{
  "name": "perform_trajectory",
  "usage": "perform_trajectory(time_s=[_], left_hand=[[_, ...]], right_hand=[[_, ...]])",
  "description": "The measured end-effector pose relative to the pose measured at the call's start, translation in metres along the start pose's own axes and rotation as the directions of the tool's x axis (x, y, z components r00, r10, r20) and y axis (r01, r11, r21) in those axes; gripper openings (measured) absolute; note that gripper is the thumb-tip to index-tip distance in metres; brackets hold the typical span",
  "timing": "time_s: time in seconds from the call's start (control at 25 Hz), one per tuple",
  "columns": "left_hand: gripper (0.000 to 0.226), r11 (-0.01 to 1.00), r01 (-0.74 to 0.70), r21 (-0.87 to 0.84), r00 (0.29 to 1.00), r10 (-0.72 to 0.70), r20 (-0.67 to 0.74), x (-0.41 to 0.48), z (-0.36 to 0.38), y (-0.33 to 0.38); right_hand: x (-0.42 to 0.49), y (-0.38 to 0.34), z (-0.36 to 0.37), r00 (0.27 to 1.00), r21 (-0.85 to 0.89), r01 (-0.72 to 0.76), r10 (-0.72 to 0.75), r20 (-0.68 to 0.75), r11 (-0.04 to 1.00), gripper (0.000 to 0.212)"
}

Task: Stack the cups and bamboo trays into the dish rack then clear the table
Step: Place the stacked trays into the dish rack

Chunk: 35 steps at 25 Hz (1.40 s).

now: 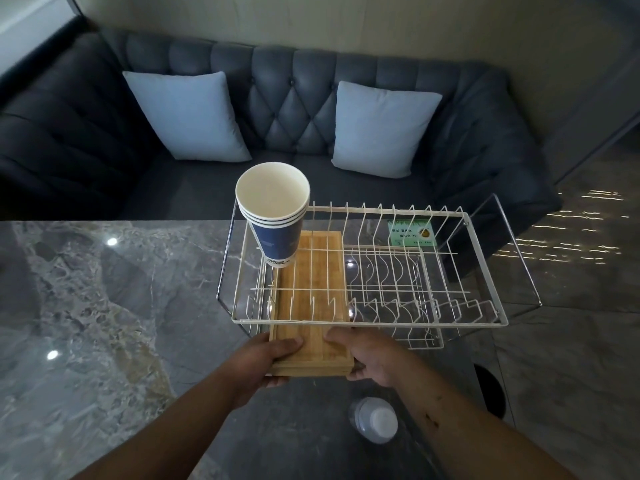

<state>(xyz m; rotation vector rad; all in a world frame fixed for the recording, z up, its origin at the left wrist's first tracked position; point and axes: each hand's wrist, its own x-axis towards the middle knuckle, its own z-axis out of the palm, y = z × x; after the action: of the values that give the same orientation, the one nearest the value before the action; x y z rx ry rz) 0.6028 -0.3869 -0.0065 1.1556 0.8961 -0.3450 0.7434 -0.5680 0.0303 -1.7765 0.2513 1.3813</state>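
Note:
A white wire dish rack [485,317] stands on the grey marble table [86,306]. A nested stack of blue paper cups [275,216] sits upright in the rack's far left corner. A stack of bamboo trays [311,271] lies flat, most of its length inside the rack's left side under the top wires, its near end sticking out toward me. My left hand [273,358] grips the near left corner of the trays, thumb on top. My right hand [367,355] grips the near right corner the same way.
A clear plastic bottle with a white cap [375,422] stands on the table near my right forearm. A green card [412,233] lies behind the rack. A dark sofa [294,109] with two pale blue cushions runs along the table's far edge.

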Motion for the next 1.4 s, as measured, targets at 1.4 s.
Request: perform_trajectory(time_s=[1.4], left_hand=[[0.038,0.637,-0.055,0.769,0.990,0.135,-0.041,-0.055,-0.025,0.007]], right_hand=[[-0.036,0.006,0.031,0.788,-0.848,-0.026,-0.511,-0.343,0.529,0.056]])
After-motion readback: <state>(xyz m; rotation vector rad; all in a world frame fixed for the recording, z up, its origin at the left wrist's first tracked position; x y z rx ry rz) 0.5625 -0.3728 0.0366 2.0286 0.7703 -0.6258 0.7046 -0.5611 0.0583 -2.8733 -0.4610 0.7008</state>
